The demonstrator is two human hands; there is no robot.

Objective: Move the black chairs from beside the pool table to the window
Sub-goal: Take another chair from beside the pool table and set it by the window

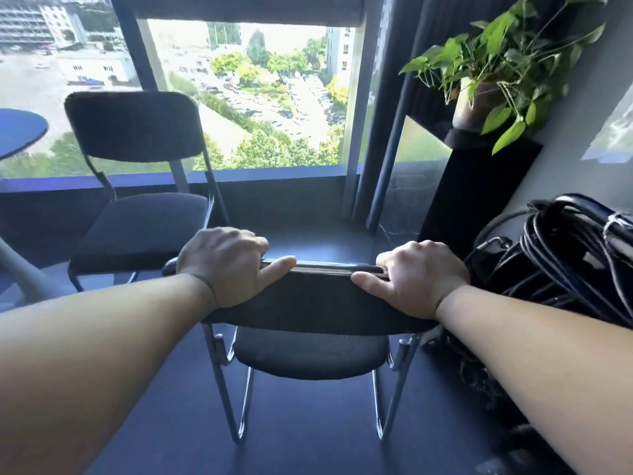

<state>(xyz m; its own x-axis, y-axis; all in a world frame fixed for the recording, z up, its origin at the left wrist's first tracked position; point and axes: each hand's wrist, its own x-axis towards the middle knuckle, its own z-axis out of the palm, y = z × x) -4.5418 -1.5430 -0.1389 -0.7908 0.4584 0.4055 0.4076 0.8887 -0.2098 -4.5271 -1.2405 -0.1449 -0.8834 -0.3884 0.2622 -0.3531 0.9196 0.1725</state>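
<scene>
Item one: black fabric-padded chair with chrome tube legs (308, 303), at 6 o'clock directly before me, seat turned toward the tall glass window (257, 97) at 12 o'clock and near its sill; I cannot tell whether its legs rest on the dark floor (291, 440). My left hand (222, 265) grips the left end of the backrest's top edge, fingers (239, 240) curled together over the far side, thumb laid along the near face. My right hand (414, 275) grips the right end the same way, fingers curled over, thumb flat on the fabric. Item two: second black padded chair with dark metal frame (137, 125), at 10 o'clock, backrest just beside the glass; my left hand hides the gap between the two chairs. Item three: round blue worktop (17, 132), at 9 o'clock, only its edge in view. Item four: green trailing plant in a brown pot (507, 63), at 2 o'clock, standing on a black pedestal (479, 186). Item five: bundle of coiled black cables (565, 252), at 3 o'clock, just beside my right hand.
</scene>
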